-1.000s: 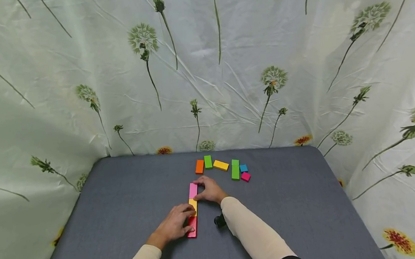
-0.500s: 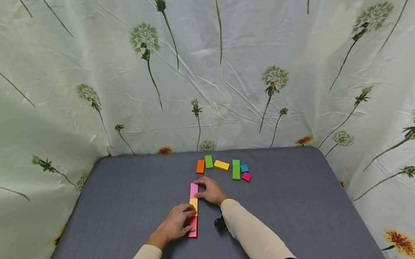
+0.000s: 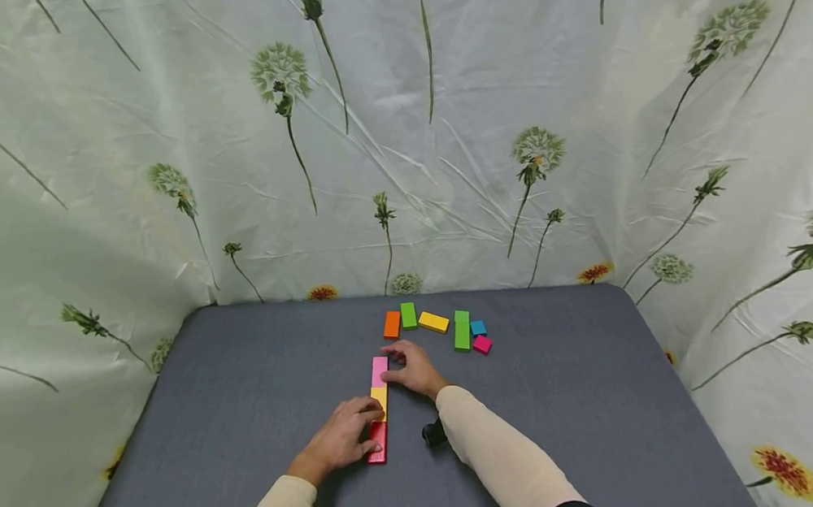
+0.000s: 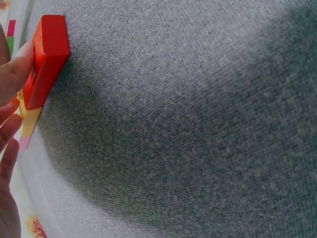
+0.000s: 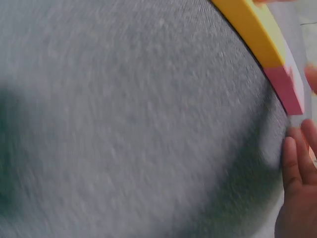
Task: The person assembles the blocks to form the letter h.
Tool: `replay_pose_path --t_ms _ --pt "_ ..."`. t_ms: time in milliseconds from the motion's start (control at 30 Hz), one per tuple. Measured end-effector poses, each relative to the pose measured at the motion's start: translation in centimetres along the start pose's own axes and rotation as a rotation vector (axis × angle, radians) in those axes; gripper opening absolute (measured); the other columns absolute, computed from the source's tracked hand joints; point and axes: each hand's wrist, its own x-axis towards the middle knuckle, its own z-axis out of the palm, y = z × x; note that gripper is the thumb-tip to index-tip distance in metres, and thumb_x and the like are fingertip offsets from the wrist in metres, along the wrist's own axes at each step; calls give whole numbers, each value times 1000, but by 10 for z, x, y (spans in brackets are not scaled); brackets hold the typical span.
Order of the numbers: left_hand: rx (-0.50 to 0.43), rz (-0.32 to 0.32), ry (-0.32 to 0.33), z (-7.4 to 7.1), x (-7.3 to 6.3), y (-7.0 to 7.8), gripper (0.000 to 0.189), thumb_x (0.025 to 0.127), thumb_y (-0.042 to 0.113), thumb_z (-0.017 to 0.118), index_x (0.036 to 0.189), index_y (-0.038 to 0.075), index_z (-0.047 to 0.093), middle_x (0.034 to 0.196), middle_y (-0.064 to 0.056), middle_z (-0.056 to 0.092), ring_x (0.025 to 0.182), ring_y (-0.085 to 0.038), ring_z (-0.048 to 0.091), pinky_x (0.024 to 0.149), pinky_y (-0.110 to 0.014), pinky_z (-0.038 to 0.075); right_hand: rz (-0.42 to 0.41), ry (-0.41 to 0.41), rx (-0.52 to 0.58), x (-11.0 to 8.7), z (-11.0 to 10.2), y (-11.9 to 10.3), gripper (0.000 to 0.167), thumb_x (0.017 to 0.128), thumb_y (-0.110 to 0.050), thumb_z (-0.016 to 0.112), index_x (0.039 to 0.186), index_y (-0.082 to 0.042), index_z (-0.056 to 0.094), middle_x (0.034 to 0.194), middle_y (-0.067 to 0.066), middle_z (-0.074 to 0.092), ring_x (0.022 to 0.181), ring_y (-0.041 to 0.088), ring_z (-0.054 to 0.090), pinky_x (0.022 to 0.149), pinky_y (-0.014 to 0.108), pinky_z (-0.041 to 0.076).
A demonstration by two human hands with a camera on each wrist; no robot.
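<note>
A row of three blocks runs away from me on the grey cloth: a red block [image 3: 378, 450], a yellow block [image 3: 384, 398] and a pink block [image 3: 378, 369], end to end. My left hand [image 3: 338, 440] rests at the row's left side, its thumb touching the red block [image 4: 52, 47] and its fingertips at the yellow one. At the far end, my right hand [image 3: 416, 371] has its thumb close to the pink block's right side. Its fingers are extended past the block's far end, and in the right wrist view they stand apart from the pink block [image 5: 285, 91].
Behind the row lie an orange block [image 3: 392, 325], a green block [image 3: 408, 316], another yellow block [image 3: 433, 322], green pieces [image 3: 462, 336], a blue block [image 3: 478, 328] and a magenta block [image 3: 483, 345]. A floral curtain [image 3: 445, 201] hangs behind the table [image 3: 575, 400].
My right fingers have lifted off the far end of the pink block and spread. My left hand and the row have stayed in place.
</note>
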Motion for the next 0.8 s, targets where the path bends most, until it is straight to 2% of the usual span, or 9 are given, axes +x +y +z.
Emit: replay_pose_path --t_ms 133,233,367,467,667,800 --pt "-19 -22 -23 -1 0 -2 42 77 24 82 111 4 69 117 -6 58 111 -24 52 97 -46 43 -21 71 -31 5 -10 3 37 83 -11 75 117 -1 65 114 13 62 100 27 59 88 41 50" --pt "-30 -28 -28 -1 -1 -3 42 77 25 82 111 3 70 116 -6 58 110 -24 53 97 -46 43 15 91 -76 12 -19 5 40 83 -13 75 120 -1 64 119 14 60 109 30 56 97 46 44" --pt "-25 -2 -13 0 -2 -5 41 75 24 83 108 3 70 113 -6 58 107 -23 54 95 -45 45 73 66 -150 26 -27 9 50 83 -19 77 127 -4 59 132 14 54 127 33 45 107 50 33" --pt "-16 21 -1 0 -1 -6 41 75 25 83 108 3 70 113 -5 59 107 -22 54 94 -44 45 97 39 -225 38 -32 10 54 83 -21 77 131 -6 57 138 14 49 132 35 39 109 51 30" --pt "-19 32 0 0 4 -5 42 77 27 82 108 3 69 113 -5 58 107 -21 53 95 -42 45 81 36 -335 60 -38 7 58 79 -20 80 131 -8 58 136 13 51 122 34 44 105 50 33" --pt "-17 28 -7 0 2 -4 40 77 26 82 107 3 70 112 -4 58 105 -20 54 93 -41 45 93 -3 -395 68 -37 6 58 79 -21 79 131 -7 57 134 12 54 116 31 46 102 47 34"
